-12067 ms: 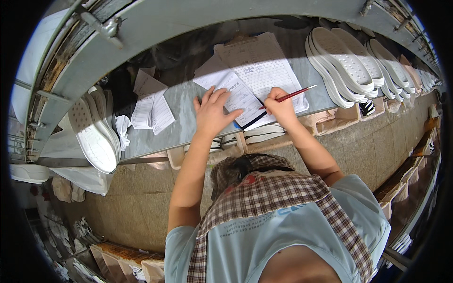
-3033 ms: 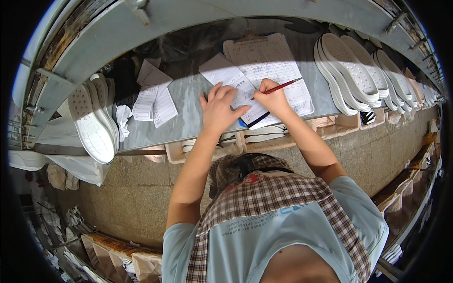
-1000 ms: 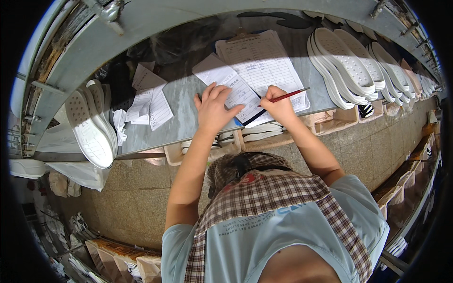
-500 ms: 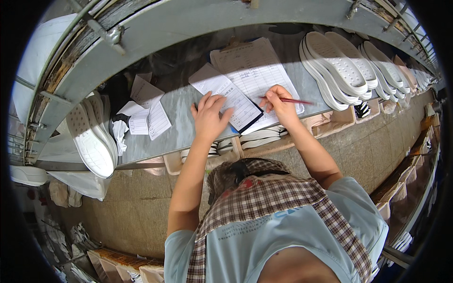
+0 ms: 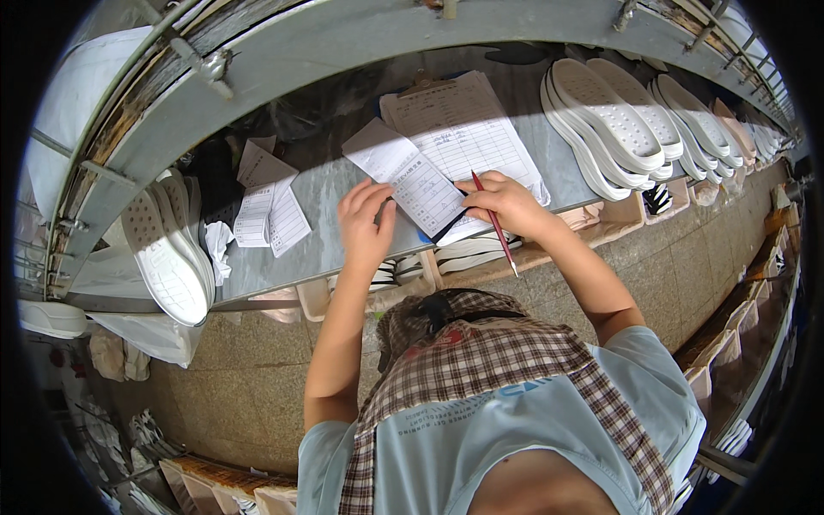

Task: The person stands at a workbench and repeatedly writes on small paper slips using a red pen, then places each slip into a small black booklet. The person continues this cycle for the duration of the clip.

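On the grey shelf point(image 5: 318, 232) lies a small printed slip point(image 5: 410, 176) over a larger sheet of ruled forms point(image 5: 468, 129). My left hand point(image 5: 366, 221) rests flat on the slip's lower left corner, fingers spread. My right hand point(image 5: 506, 204) holds a red pencil point(image 5: 495, 225), which points down toward me past the shelf's edge. This hand touches the slip's right edge and the forms.
A row of white shoe soles point(image 5: 618, 120) stands on edge to the right. More soles point(image 5: 163, 249) lean at the left, beside folded paper slips point(image 5: 270, 210) and a crumpled white scrap point(image 5: 216, 245). Bins with soles point(image 5: 468, 249) sit under the shelf. Stone floor lies below.
The pencil has swung from pointing right across the forms to pointing down toward me. My left hand has slid down to the slip's corner.
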{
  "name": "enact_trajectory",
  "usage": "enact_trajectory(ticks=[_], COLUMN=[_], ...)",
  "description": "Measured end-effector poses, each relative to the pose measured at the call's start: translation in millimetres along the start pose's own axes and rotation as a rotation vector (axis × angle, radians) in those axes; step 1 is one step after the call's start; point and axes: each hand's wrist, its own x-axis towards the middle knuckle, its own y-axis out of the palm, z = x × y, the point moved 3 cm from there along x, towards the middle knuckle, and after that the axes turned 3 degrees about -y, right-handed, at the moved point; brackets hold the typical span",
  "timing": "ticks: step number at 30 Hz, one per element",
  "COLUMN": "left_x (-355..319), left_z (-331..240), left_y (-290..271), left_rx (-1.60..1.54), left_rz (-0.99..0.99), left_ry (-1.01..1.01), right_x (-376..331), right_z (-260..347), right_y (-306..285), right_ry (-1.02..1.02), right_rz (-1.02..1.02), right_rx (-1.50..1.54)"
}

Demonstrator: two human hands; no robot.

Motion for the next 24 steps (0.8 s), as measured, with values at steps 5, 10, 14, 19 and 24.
enact_trajectory(ticks=[5, 10, 14, 19, 24], left_x=[-13.6, -7.4, 4.6, 18.0, 25.5], left_z=[-7.9, -34.9, -43.7, -34.4, -28.7], left_y=[-15.1, -2.7, 8.4, 15.8, 22.9], left_rx=[-0.171, 0.018, 0.244, 0.383, 0.36], left_rz=[0.086, 0.249, 0.359, 0.496, 0.473], left_ry=[-0.145, 0.127, 0.174, 0.27, 0.359], right_x=[3.1, 15.0, 21.0, 10.5, -6.9], right_z=[0.7, 0.0, 3.4, 9.6, 9.6], right_y=[1.6, 10.5, -1.1, -34.3, -56.4], right_ry=[0.136, 0.459, 0.542, 0.466, 0.471], right_rz=[-0.157, -0.362, -0.499, -0.721, -0.853], right_rx=[0.076, 0.523, 0.593, 0.646, 0.659])
